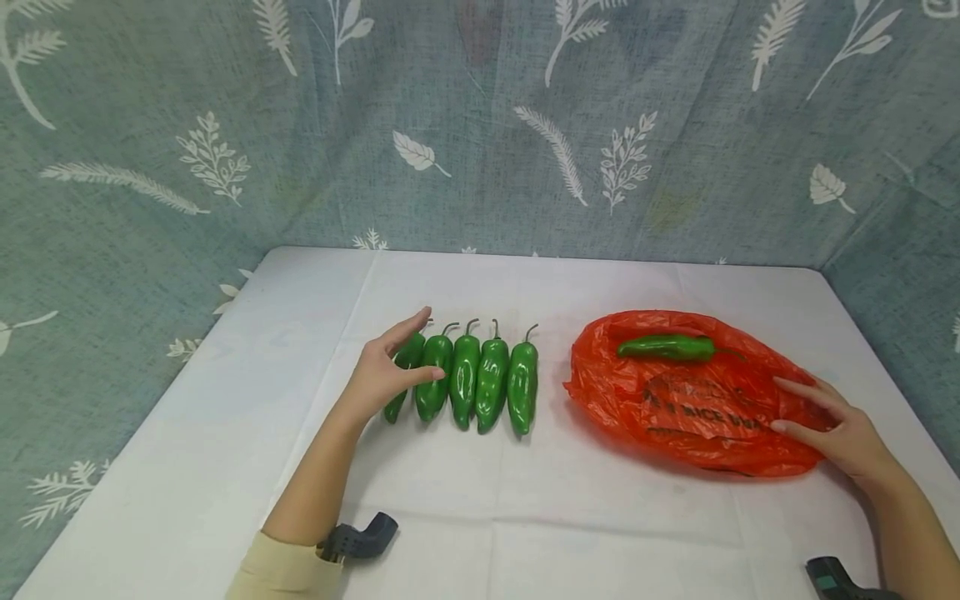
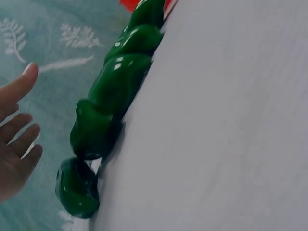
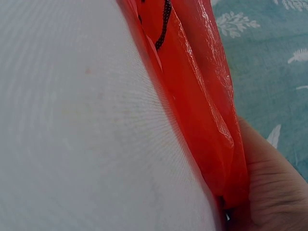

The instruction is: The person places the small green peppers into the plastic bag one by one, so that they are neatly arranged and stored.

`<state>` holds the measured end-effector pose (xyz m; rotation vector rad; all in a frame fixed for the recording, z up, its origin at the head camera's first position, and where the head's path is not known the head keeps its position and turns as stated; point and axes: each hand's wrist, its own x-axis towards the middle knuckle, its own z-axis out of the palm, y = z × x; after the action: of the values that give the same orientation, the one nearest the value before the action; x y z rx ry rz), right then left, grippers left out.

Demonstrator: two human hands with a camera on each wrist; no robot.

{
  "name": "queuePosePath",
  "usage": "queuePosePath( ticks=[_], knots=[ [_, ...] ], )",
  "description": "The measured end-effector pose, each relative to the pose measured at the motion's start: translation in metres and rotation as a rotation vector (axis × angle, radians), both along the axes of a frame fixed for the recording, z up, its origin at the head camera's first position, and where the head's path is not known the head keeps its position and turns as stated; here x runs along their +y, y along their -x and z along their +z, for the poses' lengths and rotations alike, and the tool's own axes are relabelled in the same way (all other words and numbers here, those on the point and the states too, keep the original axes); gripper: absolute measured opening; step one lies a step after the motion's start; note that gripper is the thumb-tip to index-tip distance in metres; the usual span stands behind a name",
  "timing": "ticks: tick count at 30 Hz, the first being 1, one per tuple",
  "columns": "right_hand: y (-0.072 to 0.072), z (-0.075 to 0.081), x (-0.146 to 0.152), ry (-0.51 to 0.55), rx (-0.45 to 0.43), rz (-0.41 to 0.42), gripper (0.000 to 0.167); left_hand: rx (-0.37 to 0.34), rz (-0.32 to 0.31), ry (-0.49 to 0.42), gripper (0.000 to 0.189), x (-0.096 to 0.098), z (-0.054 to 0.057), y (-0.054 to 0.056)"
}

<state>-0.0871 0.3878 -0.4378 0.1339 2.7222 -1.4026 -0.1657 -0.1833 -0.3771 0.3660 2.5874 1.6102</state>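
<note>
Several green peppers (image 1: pixel 492 385) lie side by side in a row, stems pointing away, on the white cloth. My left hand (image 1: pixel 384 371) is over the left end of this row, thumb and fingers spread apart, partly covering the leftmost pepper (image 1: pixel 408 353). In the left wrist view a gap shows between that hand (image 2: pixel 17 139) and the peppers (image 2: pixel 118 79). A red plastic bag (image 1: pixel 697 454) lies flat to the right, with one green pepper (image 1: pixel 666 347) on top. My right hand (image 1: pixel 847 433) rests on the bag's right end, fingers and thumb extended and apart.
A white cloth (image 1: pixel 600 533) covers the table. Grey-green fabric with white leaf prints (image 1: pixel 480 167) hangs behind and at both sides. Dark wrist devices (image 1: pixel 363 537) sit at both wrists.
</note>
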Motion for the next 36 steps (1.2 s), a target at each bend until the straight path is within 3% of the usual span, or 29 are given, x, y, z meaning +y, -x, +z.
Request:
queuePosePath(
  ticks=[4, 18, 25, 30, 36],
  knots=[
    [0.001, 0.0, 0.0, -0.016, -0.005, 0.0, 0.067, 0.011, -0.036, 0.034, 0.089, -0.01, -0.004, 0.004],
    [0.0, 0.002, 0.0, -0.047, -0.037, -0.002, 0.069, -0.042, -0.03, 0.05, 0.095, -0.031, -0.025, 0.015],
    [0.0, -0.001, 0.0, -0.047, -0.03, 0.001, 0.069, -0.073, 0.029, 0.055, 0.092, -0.036, -0.035, 0.017],
    [-0.001, -0.002, 0.001, -0.042, -0.03, 0.004, 0.069, -0.082, 0.027, 0.024, 0.087, -0.037, -0.039, 0.02],
    [0.0, 0.0, 0.0, -0.019, -0.02, 0.006, 0.068, -0.099, 0.054, 0.052, 0.08, -0.039, -0.041, 0.02]
  ],
)
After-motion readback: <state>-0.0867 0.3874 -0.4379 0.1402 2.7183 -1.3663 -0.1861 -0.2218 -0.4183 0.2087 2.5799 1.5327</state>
